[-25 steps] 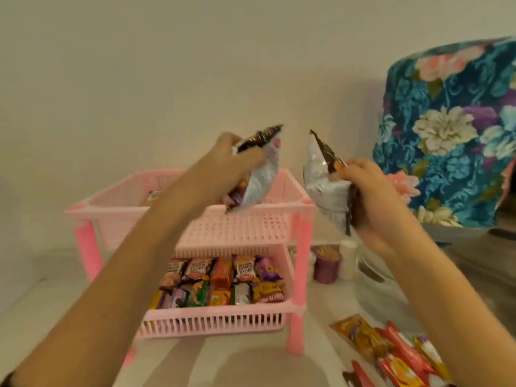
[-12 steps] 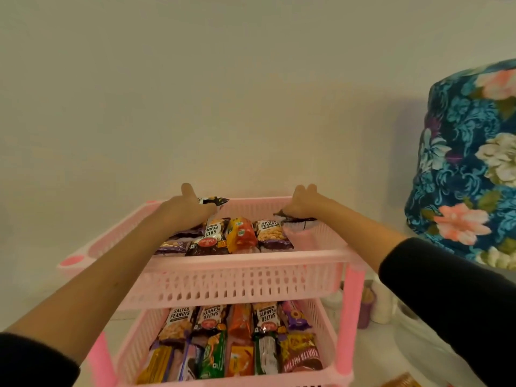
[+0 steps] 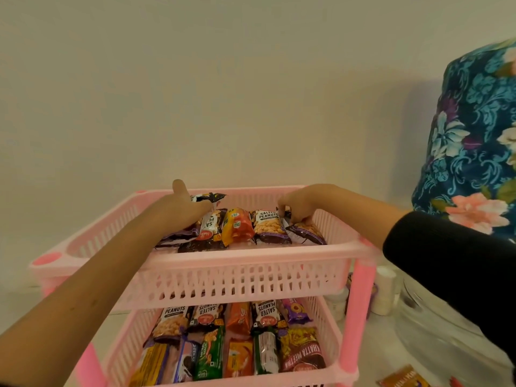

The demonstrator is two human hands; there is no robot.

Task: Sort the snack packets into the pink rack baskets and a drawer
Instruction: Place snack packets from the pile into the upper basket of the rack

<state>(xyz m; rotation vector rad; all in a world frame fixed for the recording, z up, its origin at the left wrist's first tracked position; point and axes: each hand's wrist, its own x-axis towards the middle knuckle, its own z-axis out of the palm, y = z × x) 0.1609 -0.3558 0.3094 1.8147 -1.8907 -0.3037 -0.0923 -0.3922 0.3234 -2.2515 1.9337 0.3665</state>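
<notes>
A pink two-tier rack stands in front of me. Its top basket (image 3: 251, 277) holds a row of snack packets, among them an orange packet (image 3: 237, 226) and a salted peanuts packet (image 3: 269, 226). My left hand (image 3: 184, 209) reaches into the basket's left side and grips a dark packet (image 3: 208, 197) by its top edge. My right hand (image 3: 300, 203) pinches the top of another peanut packet (image 3: 305, 233), which lies at the right end of the row. The lower basket (image 3: 329, 339) is filled with several packets in two rows.
A wall rises close behind the rack. A large object under a blue floral cover (image 3: 472, 152) stands at the right. Small white and purple containers (image 3: 384, 291) sit beside the rack's right leg. A loose packet (image 3: 402, 379) lies on the surface at the lower right.
A second ago both hands held packets up in the air above the rack. They have come down into the top basket, and the view has moved closer to the rack.
</notes>
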